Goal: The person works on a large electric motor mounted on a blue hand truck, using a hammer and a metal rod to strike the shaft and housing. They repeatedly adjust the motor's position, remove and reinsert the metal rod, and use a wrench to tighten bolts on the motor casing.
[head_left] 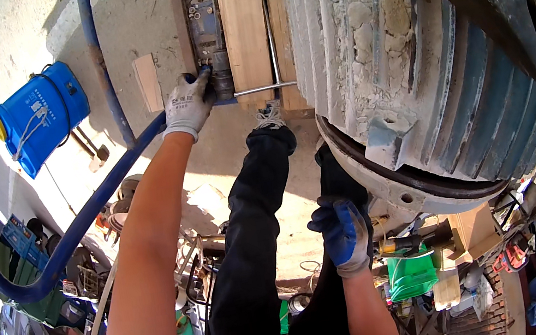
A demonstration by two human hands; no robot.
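My left hand (pixel 191 103), in a whitish glove with dark fingertips, reaches forward to a dark cylindrical metal part (pixel 221 79). Its fingers are bent at the part's left side, beside a small fitting; what they pinch is hidden. That part sits at the near end of a grimy metal rail (pixel 204 17) with loose hardware on it. My right hand (pixel 344 231), in a blue-palmed glove, hovers over my right leg. Its fingers are loosely curled and apart, with nothing visible in them. A thin metal bar (pixel 266 87) crosses the near end of a wooden plank (pixel 243 28).
A large ribbed metal housing (pixel 368 42), crusted with dried grey material, fills the right side. Blue tubing (pixel 80 240) curves along the left, beyond which lies a blue tank (pixel 50 109) with a yellow cap. Behind me are clutter, a green container (pixel 410 275) and a cardboard box (pixel 473 232).
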